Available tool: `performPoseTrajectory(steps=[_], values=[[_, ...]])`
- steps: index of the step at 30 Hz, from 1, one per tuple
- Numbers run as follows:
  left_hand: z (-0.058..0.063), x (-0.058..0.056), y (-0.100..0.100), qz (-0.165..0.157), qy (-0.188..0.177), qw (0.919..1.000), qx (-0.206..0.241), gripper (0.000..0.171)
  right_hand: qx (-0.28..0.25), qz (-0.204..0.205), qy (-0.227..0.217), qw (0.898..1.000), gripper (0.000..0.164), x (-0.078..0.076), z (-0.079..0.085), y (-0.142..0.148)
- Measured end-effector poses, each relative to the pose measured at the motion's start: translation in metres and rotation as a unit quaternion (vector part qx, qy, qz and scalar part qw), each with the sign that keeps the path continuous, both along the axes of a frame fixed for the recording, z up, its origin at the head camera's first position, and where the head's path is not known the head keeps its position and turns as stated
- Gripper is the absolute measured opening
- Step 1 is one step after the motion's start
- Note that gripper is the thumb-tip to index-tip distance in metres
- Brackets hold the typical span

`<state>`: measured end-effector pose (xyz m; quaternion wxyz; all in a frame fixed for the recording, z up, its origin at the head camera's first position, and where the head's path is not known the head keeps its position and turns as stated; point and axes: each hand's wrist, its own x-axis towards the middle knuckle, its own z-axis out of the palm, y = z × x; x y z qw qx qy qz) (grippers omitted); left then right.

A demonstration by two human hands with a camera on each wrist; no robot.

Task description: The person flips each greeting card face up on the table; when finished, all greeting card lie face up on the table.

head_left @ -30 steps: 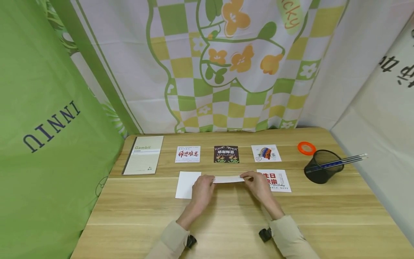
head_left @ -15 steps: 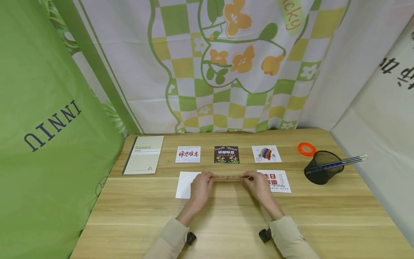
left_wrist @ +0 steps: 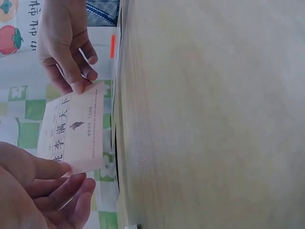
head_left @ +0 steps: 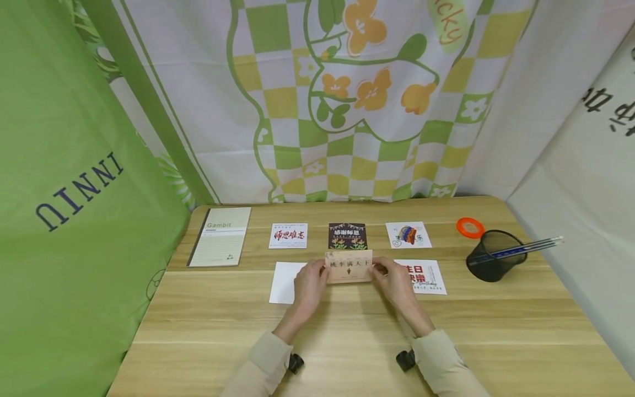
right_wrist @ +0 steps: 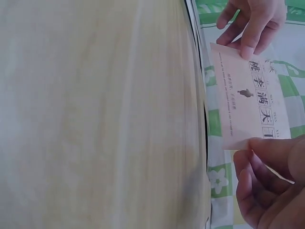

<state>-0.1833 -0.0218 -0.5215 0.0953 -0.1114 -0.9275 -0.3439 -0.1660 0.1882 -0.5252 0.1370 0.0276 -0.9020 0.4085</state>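
A pale pink card (head_left: 349, 267) with a row of dark Chinese characters is held up over the middle of the wooden table, its printed face toward me. My left hand (head_left: 310, 288) pinches its left edge between thumb and fingers. The opposite edge is pinched the same way by my right hand (head_left: 397, 284). In the left wrist view the card (left_wrist: 76, 129) stands clear of the tabletop. Partly behind my left hand lies a blank white card (head_left: 284, 283). A white card with red characters (head_left: 428, 277) lies beside my right hand, partly covered by it.
Along the back lie a white card with red script (head_left: 288, 236), a dark flowered card (head_left: 346, 236) and a white card with a colourful picture (head_left: 409, 235). A notebook (head_left: 219, 237) is at left. An orange ring-shaped item (head_left: 470, 227) and black mesh pen cup (head_left: 488, 267) stand at right.
The card in my hands has tilted from nearly edge-on, showing a white side, to upright with its printed pink face visible. Both hands stay at nearly the same place.
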Motion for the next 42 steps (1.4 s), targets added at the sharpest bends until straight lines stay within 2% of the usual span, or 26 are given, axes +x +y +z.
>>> performPoseTrajectory(steps=[7, 14, 17, 20, 24, 28, 35, 42], values=[[-0.004, -0.001, 0.003, 0.017, 0.004, 0.9997, 0.018, 0.014, -0.058, -0.014, -0.03, 0.998, 0.03, 0.0, 0.001, -0.006], [-0.007, -0.003, 0.004, 0.024, -0.007, 0.9988, 0.042, 0.029, -0.073, -0.016, -0.02, 0.997, 0.03, 0.0, -0.001, -0.009], [-0.009, -0.004, 0.003, 0.014, -0.032, 0.9985, 0.043, 0.04, -0.057, -0.016, -0.024, 0.998, 0.031, 0.001, -0.002, -0.008], [-0.011, -0.005, 0.003, -0.003, -0.076, 0.9959, 0.047, 0.057, -0.03, -0.015, -0.043, 0.999, 0.032, 0.001, -0.002, -0.006], [-0.012, -0.005, 0.002, -0.017, -0.114, 0.9921, 0.049, 0.066, -0.017, -0.001, -0.075, 0.997, 0.039, 0.003, -0.003, -0.004], [-0.012, -0.006, 0.004, -0.016, -0.121, 0.9912, 0.05, 0.064, -0.024, 0.002, -0.097, 0.995, 0.045, 0.002, -0.005, -0.003], [-0.015, -0.008, 0.005, -0.02, -0.119, 0.9911, 0.055, 0.053, -0.03, -0.011, -0.113, 0.993, 0.041, 0.001, -0.007, -0.004], [-0.016, -0.01, 0.004, -0.039, -0.136, 0.9896, 0.025, 0.045, 0.005, -0.005, -0.142, 0.99, 0.041, 0.003, -0.008, -0.004]])
